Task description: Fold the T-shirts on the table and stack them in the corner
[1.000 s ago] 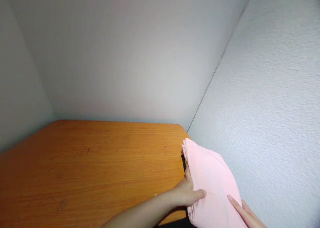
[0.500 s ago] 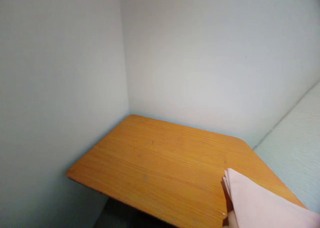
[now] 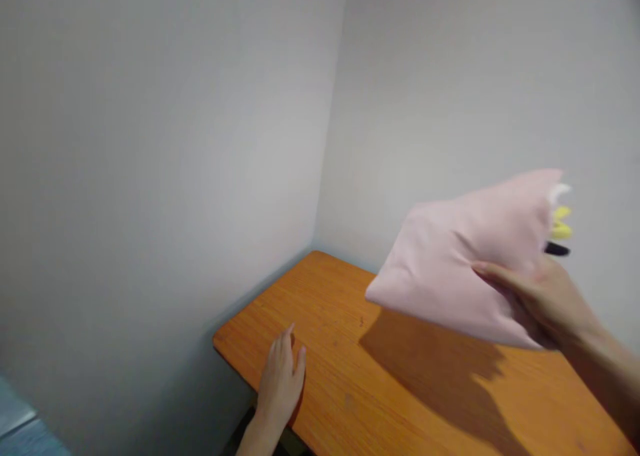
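Note:
My right hand (image 3: 553, 299) is closed on a folded pink cloth (image 3: 460, 259), its thumb on the near face and its other fingers hidden behind. The cloth is held up above the wooden table (image 3: 335, 389), tilted, with a wrinkle by the thumb. White, yellow and black bits (image 3: 560, 223) stick out at its right end; what they are I cannot make out. My left hand (image 3: 283, 379) is over the table's front left edge, fingers stretched out and holding nothing. Whether it touches the tabletop I cannot tell.
Plain pale walls (image 3: 200, 143) meet in a corner behind the table and close it in at the left and back. A shadow (image 3: 430, 363) of the cloth and arm falls on the tabletop. Something light blue (image 3: 25, 423) shows at the lower left.
The pink cloth has risen from the lower right and moved left, with my right hand now plainly gripping it. My left hand has come into view. The camera has turned left.

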{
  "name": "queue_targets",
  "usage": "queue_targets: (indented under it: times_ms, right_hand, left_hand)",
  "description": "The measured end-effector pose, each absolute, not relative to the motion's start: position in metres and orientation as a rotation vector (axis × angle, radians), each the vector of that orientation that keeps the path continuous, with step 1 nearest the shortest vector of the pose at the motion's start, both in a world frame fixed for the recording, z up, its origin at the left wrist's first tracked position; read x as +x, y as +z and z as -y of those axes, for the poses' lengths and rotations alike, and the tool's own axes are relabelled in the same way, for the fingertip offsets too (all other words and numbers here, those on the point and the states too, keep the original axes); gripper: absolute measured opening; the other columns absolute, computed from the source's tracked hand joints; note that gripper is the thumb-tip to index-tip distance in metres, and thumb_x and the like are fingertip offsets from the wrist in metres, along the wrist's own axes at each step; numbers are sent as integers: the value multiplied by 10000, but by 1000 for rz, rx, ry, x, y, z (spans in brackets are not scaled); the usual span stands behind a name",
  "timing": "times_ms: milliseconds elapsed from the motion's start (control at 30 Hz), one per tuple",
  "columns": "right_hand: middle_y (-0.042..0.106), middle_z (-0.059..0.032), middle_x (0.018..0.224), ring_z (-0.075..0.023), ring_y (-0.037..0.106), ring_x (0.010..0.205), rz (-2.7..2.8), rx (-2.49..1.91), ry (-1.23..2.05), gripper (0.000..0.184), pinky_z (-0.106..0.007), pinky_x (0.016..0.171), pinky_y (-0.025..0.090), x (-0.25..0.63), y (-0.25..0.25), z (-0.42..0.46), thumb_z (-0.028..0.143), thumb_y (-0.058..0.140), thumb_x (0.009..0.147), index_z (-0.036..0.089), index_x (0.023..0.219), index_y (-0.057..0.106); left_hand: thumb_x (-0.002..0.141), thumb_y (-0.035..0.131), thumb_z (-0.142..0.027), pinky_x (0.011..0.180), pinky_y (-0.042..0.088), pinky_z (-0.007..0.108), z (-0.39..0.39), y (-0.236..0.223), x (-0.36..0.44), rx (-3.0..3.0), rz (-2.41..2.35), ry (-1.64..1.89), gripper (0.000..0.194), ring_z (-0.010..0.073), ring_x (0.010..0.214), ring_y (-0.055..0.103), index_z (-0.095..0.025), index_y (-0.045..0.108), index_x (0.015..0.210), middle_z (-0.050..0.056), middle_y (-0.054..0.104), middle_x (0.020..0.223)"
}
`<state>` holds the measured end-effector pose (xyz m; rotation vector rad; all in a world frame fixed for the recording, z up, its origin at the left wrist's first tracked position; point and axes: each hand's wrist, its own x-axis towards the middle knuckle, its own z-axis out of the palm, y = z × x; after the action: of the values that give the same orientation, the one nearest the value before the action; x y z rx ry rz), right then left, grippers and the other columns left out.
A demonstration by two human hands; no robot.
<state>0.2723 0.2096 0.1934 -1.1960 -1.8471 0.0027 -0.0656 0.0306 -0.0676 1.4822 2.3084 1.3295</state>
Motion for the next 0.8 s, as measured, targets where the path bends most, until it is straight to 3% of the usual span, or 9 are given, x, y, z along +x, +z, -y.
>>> queue_targets:
  times_ms: [67,133,200,267,367,467,567,800]
  right_hand:
    - [654,-106,841,-241,604,730,1948,-1126,-186,464,-311,646,446,205,212,-244,566,677,759,162,974,605]
    - [654,-184,1018,-282,625,905,2162,-1175,-265,532,-322,742,437,138,211,-269,503,586,864,93,1196,516]
    - [644,-231,1040,-304,631,952,2388,-1249,-221,548,-335,762,433,81,188,-282,428,505,933,32,1302,418]
    - [659,-200,1030,-288,649,933,2525,-1215,-161,545,-315,749,443,40,147,-285,359,568,907,60,1337,415]
    - [669,-138,1002,-256,667,893,2723,-1186,-42,470,-280,723,460,7,78,-281,311,701,813,123,1221,561]
    - [624,-134,1117,-240,662,929,2789,-1156,16,264,-279,747,465,-5,30,-281,286,650,862,146,1085,642]
    - [591,-139,1140,-242,643,968,2764,-1139,45,187,-293,782,455,-7,13,-292,253,553,927,146,1029,667]
    - [610,-83,967,-194,599,913,2603,-1116,167,73,-251,762,411,-9,6,-313,165,602,839,153,856,671]
  left_hand:
    - [951,312,-337,1122,363,506,-28,-80,-69,1539,-2495,1192,524,292,1321,462,-39,465,1353,204,507,1389]
    - [943,330,-321,1131,351,520,-28,-87,-65,1600,-2624,1025,519,309,1342,438,-43,498,1348,192,486,1422]
    - [941,337,-322,1139,344,521,-29,-88,-60,1634,-2685,879,521,313,1357,420,-56,517,1353,172,463,1449]
    - [946,325,-333,1142,346,511,-29,-87,-60,1637,-2689,786,532,308,1366,411,-65,521,1361,158,446,1466]
    - [938,340,-344,1148,344,482,-31,-90,-66,1614,-2671,709,537,295,1380,396,-85,522,1371,142,429,1481]
    - [908,412,-360,1136,367,427,-37,-102,-73,1617,-2686,712,524,287,1359,427,-104,564,1338,140,458,1461]
    - [887,448,-345,1119,381,410,-44,-115,-76,1656,-2734,769,498,287,1326,466,-114,599,1301,141,507,1421]
    - [895,408,-317,1109,370,409,-44,-118,-75,1638,-2768,785,495,277,1326,458,-102,594,1300,139,500,1426]
